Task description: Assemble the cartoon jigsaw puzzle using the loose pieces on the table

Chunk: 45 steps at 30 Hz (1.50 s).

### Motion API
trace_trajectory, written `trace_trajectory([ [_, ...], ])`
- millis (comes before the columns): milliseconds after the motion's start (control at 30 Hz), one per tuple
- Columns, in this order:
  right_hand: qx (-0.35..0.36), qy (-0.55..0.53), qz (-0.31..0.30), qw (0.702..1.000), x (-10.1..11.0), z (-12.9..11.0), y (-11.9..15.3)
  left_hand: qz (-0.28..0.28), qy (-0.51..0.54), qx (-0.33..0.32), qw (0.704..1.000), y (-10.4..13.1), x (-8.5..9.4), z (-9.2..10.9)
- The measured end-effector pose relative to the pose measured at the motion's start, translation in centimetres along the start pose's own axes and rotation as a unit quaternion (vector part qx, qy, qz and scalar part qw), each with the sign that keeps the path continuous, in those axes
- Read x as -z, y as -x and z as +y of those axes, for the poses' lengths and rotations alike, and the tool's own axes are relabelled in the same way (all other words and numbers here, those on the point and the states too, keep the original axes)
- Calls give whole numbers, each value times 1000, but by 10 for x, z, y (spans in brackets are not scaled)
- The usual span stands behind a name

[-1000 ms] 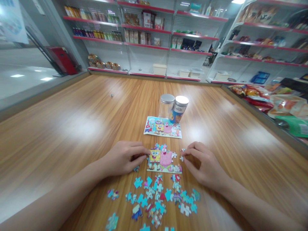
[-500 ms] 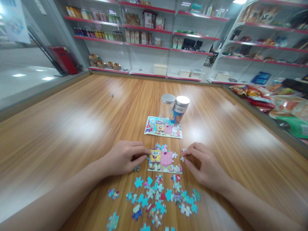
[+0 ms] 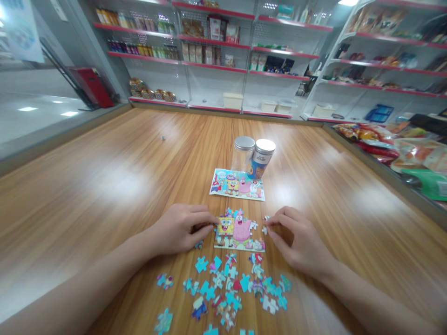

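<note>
A partly assembled jigsaw puzzle lies on the table, showing a yellow square character beside a pink one. My left hand rests at its left edge, index fingertip on the edge and thumb close by, steadying it. On the other side my right hand pinches a small pale jigsaw piece between thumb and fingers, a little apart from the puzzle. Loose jigsaw pieces, mostly light blue, are scattered nearer me. Behind the puzzle lies a printed picture sheet with the same characters.
A clear jar and a blue-labelled can stand at the sheet's back edge. A tiny object sits far left on the wooden table. Packaged snacks are beyond the right edge; stocked shelves line the back.
</note>
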State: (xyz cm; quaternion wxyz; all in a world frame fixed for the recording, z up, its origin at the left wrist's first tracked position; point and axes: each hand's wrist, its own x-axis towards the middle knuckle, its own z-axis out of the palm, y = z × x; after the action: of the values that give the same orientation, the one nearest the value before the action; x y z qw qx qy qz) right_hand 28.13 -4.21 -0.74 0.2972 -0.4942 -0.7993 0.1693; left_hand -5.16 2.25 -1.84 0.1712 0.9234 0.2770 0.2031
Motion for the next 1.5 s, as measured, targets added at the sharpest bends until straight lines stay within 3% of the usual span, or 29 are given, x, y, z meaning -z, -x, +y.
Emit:
trace_trajectory([
  [433,1,-16,9,1000,-1,-2,0,4,-19,0,1000,0,0,0],
  [567,-58,-54,19,997,-4,-3,2,44,-41,-24,998,-2,4,8],
  [633,-99,-80,17,992,-6,-4,3,28,-35,-64,997,-5,7,15],
  [700,-115,-96,13,989,-8,-6,3,-23,-22,-101,994,-8,9,22],
  [833,-104,-101,8,989,-9,-7,3,-73,4,-111,991,-11,11,29],
  [1100,-101,-109,-11,989,-9,-6,3,-73,20,-94,993,-9,10,26],
  [1500,-31,-48,-31,998,-7,-13,-3,-77,28,-89,993,-10,11,27],
])
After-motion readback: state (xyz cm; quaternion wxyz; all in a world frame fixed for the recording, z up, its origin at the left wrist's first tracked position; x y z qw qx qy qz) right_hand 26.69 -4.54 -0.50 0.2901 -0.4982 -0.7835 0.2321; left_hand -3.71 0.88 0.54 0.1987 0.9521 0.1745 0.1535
